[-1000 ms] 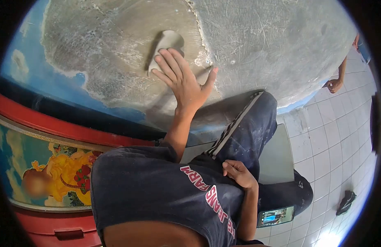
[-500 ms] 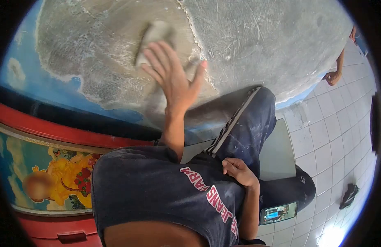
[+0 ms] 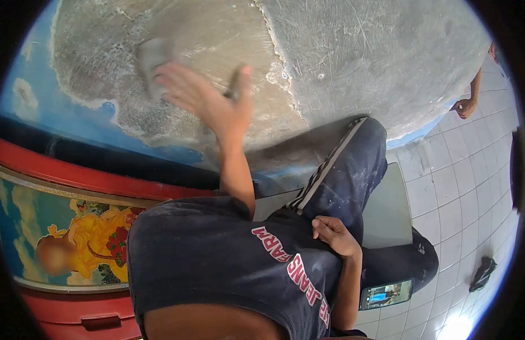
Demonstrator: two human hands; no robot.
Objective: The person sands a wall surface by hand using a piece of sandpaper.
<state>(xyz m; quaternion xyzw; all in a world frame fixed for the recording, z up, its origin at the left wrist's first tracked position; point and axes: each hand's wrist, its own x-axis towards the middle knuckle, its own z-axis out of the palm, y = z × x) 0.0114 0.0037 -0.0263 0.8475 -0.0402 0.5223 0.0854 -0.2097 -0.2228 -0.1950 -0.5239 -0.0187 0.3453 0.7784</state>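
Observation:
My left hand lies flat against the scraped grey wall, fingers stretched and blurred by motion. Under its palm is a grey sheet, which looks like sandpaper; one end sticks out past the fingertips and a darker edge shows by the thumb. Its far side is hidden. Around it the surface is brownish and scratched, with a rough pale ridge to the right. My right hand rests on my lap with its fingers curled in, and nothing shows in it.
A red cabinet with a picture panel stands at left. On my leg lies a phone with its screen lit. Another person's hand is at the far right, above white floor tiles. A dark object lies there.
My left hand and the sheet have swept left across the wall, tilting leftward. My right hand stays on my lap; the whole view has shifted slightly.

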